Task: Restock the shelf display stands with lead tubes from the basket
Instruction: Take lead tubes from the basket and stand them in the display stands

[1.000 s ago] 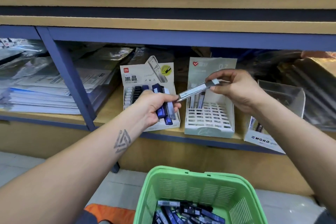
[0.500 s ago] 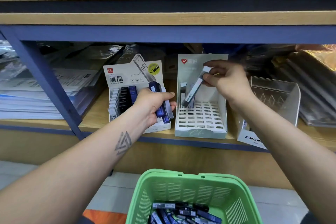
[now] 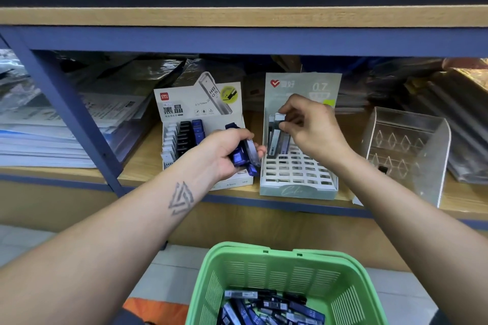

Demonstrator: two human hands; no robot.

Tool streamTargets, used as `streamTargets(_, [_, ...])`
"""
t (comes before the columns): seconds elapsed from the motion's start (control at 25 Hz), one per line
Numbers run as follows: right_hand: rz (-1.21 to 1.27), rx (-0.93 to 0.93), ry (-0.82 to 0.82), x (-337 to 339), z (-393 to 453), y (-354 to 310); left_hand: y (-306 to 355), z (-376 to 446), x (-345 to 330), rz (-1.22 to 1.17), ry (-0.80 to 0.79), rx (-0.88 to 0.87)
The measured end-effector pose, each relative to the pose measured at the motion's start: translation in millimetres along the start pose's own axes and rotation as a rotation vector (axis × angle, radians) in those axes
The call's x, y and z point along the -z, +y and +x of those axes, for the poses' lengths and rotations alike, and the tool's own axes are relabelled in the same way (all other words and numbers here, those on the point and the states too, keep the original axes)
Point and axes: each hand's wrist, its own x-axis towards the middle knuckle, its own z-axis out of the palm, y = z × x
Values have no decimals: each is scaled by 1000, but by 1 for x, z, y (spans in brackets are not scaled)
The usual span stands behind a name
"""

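Green plastic basket sits nearest me, with dark and blue lead tubes piled flat in its bottom. Farther up, my left hand grips a bunch of blue and clear tubes in front of the left stand. My right hand pinches the cap of a slim grey tube, which stands nearly upright, cap up, in the back row of the white grid stand on the shelf.

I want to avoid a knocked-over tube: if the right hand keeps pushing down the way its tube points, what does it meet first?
Probably the white grid stand: the right hand pinches a lead tube whose lower end sits at its back-row slots, beside tubes already standing there. Depth is unclear.
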Motion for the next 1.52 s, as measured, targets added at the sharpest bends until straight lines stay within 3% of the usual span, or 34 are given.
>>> streamTargets(0.28, [-342, 147, -26, -5, 0, 3, -1, -2, 4, 9, -36, -12])
streamTargets(0.44, [-447, 120, -88, -5, -6, -1, -2, -3, 4, 39, -94, -2])
streamTargets(0.56, [-216, 5, -69, -1, -11, -10, -3, -7, 3, 82, -155, 3])
streamTargets(0.64, [124, -204, -178, 4, -14, -17, -5, -9, 3, 96, -162, -10])
streamTargets(0.72, [308, -327, -323, 7, -21, -22, -5, -10, 3, 108, -162, -42])
streamTargets(0.96, [489, -380, -335, 12, -31, -22, -11, -20, -4, 116, -241, -54])
streamTargets(1.28, [708, -472, -106, 14, -23, -17, -9, -28, 3, 208, -310, -23])
streamTargets(1.52, [630, -366, -132, -9, -15, -39, 3, -34, 37, 337, -141, -93])
